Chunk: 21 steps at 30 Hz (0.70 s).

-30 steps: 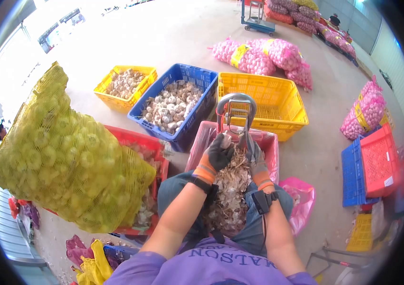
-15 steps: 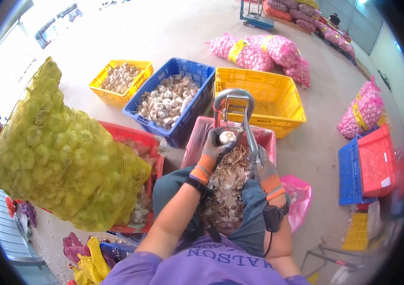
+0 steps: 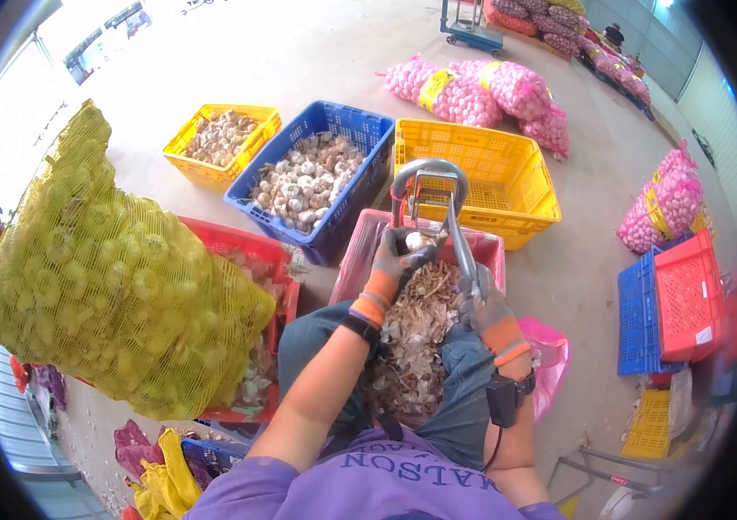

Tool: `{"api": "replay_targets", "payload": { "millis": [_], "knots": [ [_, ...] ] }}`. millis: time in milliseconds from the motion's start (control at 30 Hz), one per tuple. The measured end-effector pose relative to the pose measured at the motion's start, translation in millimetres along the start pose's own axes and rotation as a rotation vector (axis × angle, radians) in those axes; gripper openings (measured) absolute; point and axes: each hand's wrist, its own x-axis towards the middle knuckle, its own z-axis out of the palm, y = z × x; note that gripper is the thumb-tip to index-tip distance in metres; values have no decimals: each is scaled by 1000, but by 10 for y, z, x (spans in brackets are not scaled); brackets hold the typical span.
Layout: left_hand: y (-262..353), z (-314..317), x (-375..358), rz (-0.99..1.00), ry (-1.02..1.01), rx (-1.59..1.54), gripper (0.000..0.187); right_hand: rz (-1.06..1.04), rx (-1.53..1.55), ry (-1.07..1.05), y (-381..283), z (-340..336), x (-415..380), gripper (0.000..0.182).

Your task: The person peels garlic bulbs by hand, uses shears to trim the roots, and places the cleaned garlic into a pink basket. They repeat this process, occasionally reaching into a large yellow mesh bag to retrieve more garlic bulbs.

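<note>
A white garlic bulb is held in my gloved left hand, its fingers curled round it and covering part of it. The bulb sits just under the curved metal top of a lever cutter. My gloved right hand is closed round the cutter's long handle, slightly blurred. Below both hands, dry garlic skins and cut stems fill the space between my knees and the pink-red crate.
Ahead stand a blue crate and a small yellow crate of garlic, plus a larger yellow crate. A bulging yellow-green net sack leans over a red crate at left. Pink garlic sacks lie beyond.
My left hand has tilted the bulb and raised it slightly, so its fingers cover more of it. The right hand has shifted a little to the right, still on the handle.
</note>
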Motion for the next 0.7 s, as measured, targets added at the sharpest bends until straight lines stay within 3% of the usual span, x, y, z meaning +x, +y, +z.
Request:
{"api": "replay_targets", "payload": {
  "millis": [100,500,700],
  "knots": [
    [-60,-27,35,-25,-18,-76,47,-230,-174,89,283,17,100,35],
    [164,10,36,-135,30,19,36,-128,-176,108,163,37,-15,37],
    [194,-11,40,-196,-21,-146,34,-161,-248,157,210,8,-47,35]
  ]
}}
